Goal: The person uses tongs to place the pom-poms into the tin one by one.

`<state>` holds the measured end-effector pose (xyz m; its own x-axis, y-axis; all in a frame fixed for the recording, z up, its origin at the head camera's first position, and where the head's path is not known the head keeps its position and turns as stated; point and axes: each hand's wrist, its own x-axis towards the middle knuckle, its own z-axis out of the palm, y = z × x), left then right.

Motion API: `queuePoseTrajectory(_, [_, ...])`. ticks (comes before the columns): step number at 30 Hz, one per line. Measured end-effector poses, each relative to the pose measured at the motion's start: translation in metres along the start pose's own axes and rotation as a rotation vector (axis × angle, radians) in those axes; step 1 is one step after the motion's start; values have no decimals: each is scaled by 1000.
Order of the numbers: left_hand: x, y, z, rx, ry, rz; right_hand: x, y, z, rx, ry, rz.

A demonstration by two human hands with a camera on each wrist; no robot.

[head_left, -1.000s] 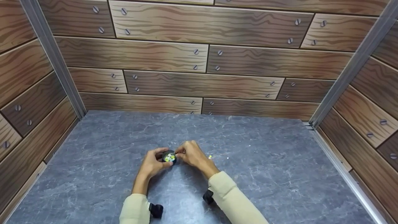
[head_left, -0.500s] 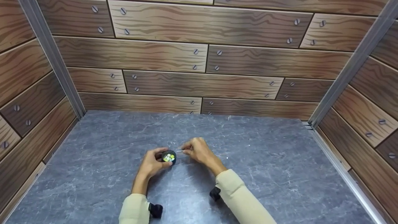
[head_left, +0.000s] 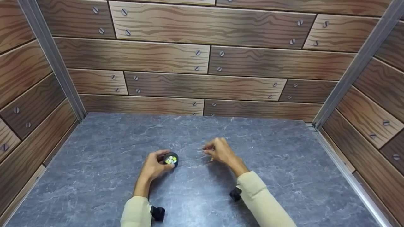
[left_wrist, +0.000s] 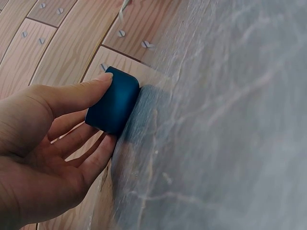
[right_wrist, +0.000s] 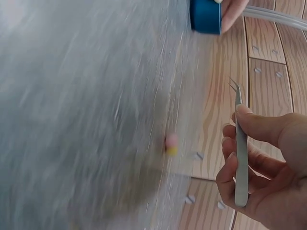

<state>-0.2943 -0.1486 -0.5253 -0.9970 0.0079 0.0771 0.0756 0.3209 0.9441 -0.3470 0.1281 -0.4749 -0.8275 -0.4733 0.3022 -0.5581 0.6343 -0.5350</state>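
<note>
My left hand (head_left: pixel 155 164) grips a small round dark-blue cup (left_wrist: pixel 114 101) between thumb and fingers, its base at the tabletop. Inside it, in the head view, lie several yellow and white beads (head_left: pixel 171 159). To the right, my right hand (head_left: pixel 221 152) pinches metal tweezers (right_wrist: pixel 242 158) between thumb and fingers. Their bent tips stand slightly apart with nothing between them and point left toward the cup. Just below that hand, a small pink-and-yellow piece (right_wrist: pixel 171 143) rests on the table.
The grey marbled tabletop (head_left: pixel 110 142) spreads around both hands. A tiny white speck (head_left: pixel 252 147) lies right of my right hand. Wood-patterned walls (head_left: pixel 202 60) with metal corner posts (head_left: pixel 353 63) enclose the back and sides.
My right hand has drawn the tweezers out of the cup and moved right, over toward the loose piece. My left hand and the cup have stayed in place.
</note>
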Motion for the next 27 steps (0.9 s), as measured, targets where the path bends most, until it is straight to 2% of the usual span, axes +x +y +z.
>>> queuePoseTrajectory(6, [0,0,-1,-1,0,-10,-14,16,-15,-33,2,-15])
queuePoseTrajectory(10, [0,1,-1,-1,-1,-15,-23,23,-22,-18,-6,13])
queuePoseTrajectory(14, [-1,0,0,2,2,-17,-32,29,-24,-3,-21,44])
queuePoseTrajectory(27, [-1,1,0,14,4,-5,-42,42,-24,-39,-25,27])
